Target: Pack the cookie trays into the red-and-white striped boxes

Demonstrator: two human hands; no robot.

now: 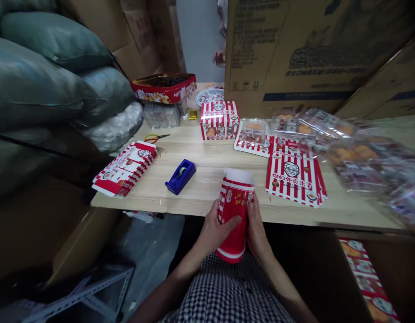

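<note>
Checked cloth (227, 296) covers the person's lap at the near edge of the view; just above it both hands clamp a red-and-white striped carton (236, 211), held in the air in front of the table's near edge. The left hand (214, 231) wraps the carton's left side, its thumb laid across the red front face; the right hand (256, 229) presses the right side with fingers closed along it. The carton's long axis runs near to far, its red base toward the lap and its pale upper end tipped toward the wooden table (210, 161); it sits squarely between the two palms, neither hand nearer than the other.

On the table, to the left of the carton, a blue tape dispenser (180, 176) lies near a stack of flat cartons (126, 168); yellow-handled scissors (155, 137) rest farther back. To the right lie flat striped sheets (294, 177), and beyond them clear packets (345, 143) of what looks like toy food; a made-up striped box (220, 119) stands at the far side, with large cardboard boxes (311, 45) behind it.
</note>
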